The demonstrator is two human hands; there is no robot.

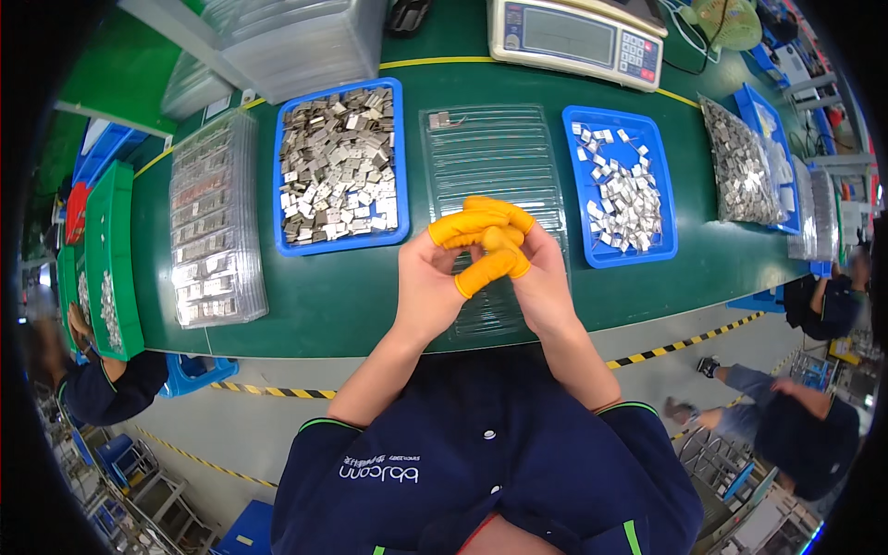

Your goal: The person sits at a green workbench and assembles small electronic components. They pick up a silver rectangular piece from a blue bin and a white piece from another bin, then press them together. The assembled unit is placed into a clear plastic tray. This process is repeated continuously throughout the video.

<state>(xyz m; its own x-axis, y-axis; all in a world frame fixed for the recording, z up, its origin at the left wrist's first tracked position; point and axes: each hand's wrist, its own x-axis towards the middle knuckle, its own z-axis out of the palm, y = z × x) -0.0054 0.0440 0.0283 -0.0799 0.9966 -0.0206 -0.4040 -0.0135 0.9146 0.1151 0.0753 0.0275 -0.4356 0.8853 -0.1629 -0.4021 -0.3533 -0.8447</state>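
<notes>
- The left hand [430, 282] and the right hand [541, 282] are brought together above the near end of a clear ribbed tray [495, 166], fingertips meeting at the midline of the bench.
- Yellow finger cots [481, 227] are worn on the fingers of both hands, presumably so that small parts are not touched by bare skin.
- Whether a part is pinched between the fingertips cannot be told; the fingers are curled against one another and nothing is seen between them.
- The ribbed tray is laid on the green table [351, 305] with its long axis running away from the person; a single small metal part [438, 119] lies at its far left corner.
- A blue bin heaped with metal parts [340, 166] is set just left of the tray, and a blue bin with fewer parts [620, 190] just right, so that each is within reach of one hand.
- Stacked clear trays of parts [215, 222] are placed further left, and a weighing scale [578, 37] at the far edge.
- Other people's sleeves are seen at the left and right margins.
</notes>
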